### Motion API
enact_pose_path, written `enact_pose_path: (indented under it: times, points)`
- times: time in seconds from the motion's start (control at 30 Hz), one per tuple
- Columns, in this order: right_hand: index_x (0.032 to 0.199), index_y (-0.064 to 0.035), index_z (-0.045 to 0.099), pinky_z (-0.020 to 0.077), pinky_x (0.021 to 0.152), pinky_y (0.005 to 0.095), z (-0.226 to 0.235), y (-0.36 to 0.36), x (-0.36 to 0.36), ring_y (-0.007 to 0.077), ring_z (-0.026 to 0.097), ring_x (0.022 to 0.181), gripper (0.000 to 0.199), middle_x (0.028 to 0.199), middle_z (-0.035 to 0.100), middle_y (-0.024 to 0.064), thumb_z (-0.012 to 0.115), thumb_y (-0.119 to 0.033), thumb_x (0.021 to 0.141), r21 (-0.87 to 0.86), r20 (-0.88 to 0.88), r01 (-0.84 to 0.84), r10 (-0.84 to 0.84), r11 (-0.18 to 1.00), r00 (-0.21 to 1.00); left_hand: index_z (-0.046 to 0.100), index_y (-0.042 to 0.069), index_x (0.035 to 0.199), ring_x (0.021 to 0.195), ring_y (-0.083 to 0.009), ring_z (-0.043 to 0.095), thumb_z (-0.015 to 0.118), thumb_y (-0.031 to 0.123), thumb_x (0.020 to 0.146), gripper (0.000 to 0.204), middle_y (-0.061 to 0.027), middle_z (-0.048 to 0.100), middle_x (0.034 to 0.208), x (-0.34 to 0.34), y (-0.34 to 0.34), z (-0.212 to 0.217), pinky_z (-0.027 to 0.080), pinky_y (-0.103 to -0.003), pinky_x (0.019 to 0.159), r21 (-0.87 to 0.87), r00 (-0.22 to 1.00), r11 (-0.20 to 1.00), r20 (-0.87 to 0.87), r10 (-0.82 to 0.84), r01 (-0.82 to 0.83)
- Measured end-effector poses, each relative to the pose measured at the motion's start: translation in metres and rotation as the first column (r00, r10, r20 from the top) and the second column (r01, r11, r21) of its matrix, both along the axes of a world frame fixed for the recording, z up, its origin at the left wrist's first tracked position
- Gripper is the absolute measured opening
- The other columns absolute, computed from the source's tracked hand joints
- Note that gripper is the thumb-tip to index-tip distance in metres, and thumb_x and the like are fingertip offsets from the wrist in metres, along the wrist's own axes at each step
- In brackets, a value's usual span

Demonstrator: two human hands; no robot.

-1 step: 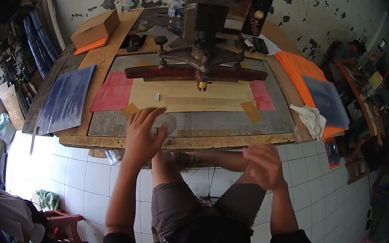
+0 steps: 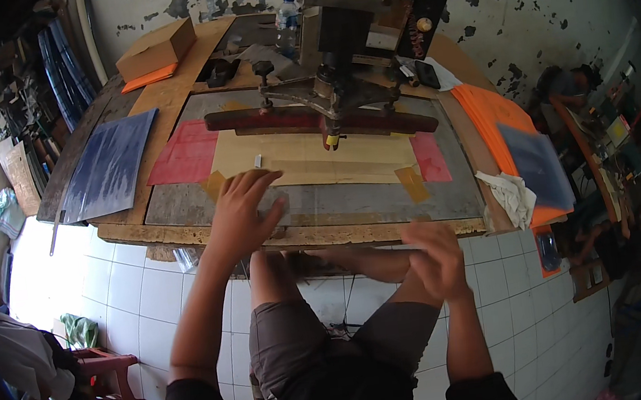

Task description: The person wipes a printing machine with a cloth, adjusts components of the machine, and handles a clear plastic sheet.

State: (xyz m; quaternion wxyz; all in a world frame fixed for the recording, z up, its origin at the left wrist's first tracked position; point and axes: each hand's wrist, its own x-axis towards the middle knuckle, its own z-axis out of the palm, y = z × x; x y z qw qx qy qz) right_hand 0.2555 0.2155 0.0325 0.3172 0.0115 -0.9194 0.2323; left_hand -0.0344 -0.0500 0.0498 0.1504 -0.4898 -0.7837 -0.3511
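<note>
My left hand (image 2: pixel 247 212) is above the near left edge of the worktable, its fingers spread and the thumb apart. My right hand (image 2: pixel 437 262) is in front of the table's near edge, slightly blurred, with loosely bent fingers and nothing visible in them. Beyond the left fingertips lies a cream sheet (image 2: pixel 333 168), with a small pale piece (image 2: pixel 258 161) on it. Red-pink sheets (image 2: pixel 182 152) show at both its ends, and brown tape (image 2: pixel 413 184) sits at its near right corner. Over the far part of the cream sheet hangs a press head with a long dark-red bar (image 2: pixel 383 122).
Blue film sheets (image 2: pixel 111 164) lie on the table's left, near a cardboard box (image 2: pixel 155 49). On the right are orange sheets (image 2: pixel 476 107), another blue film (image 2: pixel 536 163) and a white cloth (image 2: pixel 508 198). A plastic bottle (image 2: pixel 288 22) stands behind. Other people sit at far right.
My left hand has moved slightly up and to the right, closer to the cream sheet. The right hand has risen a little. The press bar looks unmoved.
</note>
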Motion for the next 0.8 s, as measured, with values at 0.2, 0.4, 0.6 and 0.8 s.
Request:
enact_pose_path:
  times: [0.2, 0.4, 0.6, 0.8]
  points:
    - [0.137, -0.0036, 0.073, 0.0479, 0.117, 0.049, -0.01, 0.078, -0.106, 0.0376, 0.063, 0.137, 0.039, 0.144, 0.07, 0.0155, 0.076, -0.018, 0.101, 0.08, 0.107, 0.161, -0.169, 0.984, 0.98, 0.07, 0.004, 0.141, 0.134, -0.0383, 0.063, 0.072, 0.029, 0.099, 0.048, -0.0167, 0.067, 0.143, -0.061, 0.073, -0.041, 0.045, -0.051, 0.119, -0.202, 0.99, 0.977, -0.107, -0.094, 0.071]
    - [0.138, -0.0071, 0.075, 0.0506, 0.112, 0.0461, -0.02, 0.09, -0.119, 0.0355, 0.064, 0.13, 0.037, 0.139, 0.07, 0.0123, 0.076, -0.017, 0.102, 0.003, 0.223, 0.203, -0.198, 0.979, 0.954, 0.071, 0.006, 0.14, 0.131, -0.0352, 0.064, 0.076, 0.029, 0.096, 0.05, -0.0159, 0.068, 0.135, -0.048, 0.055, -0.025, 0.045, -0.049, 0.118, -0.301, 0.996, 0.95, 0.018, -0.084, 0.085]
    - [0.138, -0.0079, 0.075, 0.0464, 0.117, 0.0464, -0.021, 0.087, -0.085, 0.0347, 0.062, 0.133, 0.04, 0.141, 0.069, 0.012, 0.079, -0.019, 0.1, -0.057, 0.205, 0.214, -0.199, 0.975, 0.958, 0.072, 0.008, 0.136, 0.136, -0.0325, 0.06, 0.08, 0.033, 0.093, 0.05, -0.0137, 0.065, 0.141, 0.026, 0.022, -0.039, 0.043, -0.053, 0.119, -0.129, 0.993, 0.99, -0.093, -0.069, 0.057]
    - [0.16, -0.0159, 0.059, 0.0309, 0.128, 0.0632, -0.022, 0.181, 0.011, 0.0408, 0.051, 0.15, 0.06, 0.162, 0.055, 0.0162, 0.075, -0.03, 0.104, 0.484, -0.219, 0.778, -0.805, 0.401, 0.552, 0.067, 0.012, 0.144, 0.157, -0.032, 0.047, 0.082, 0.043, 0.093, 0.061, -0.0117, 0.055, 0.164, 0.077, 0.004, -0.069, 0.033, -0.056, 0.128, -0.143, 1.0, 0.989, -0.009, 0.02, -0.021]
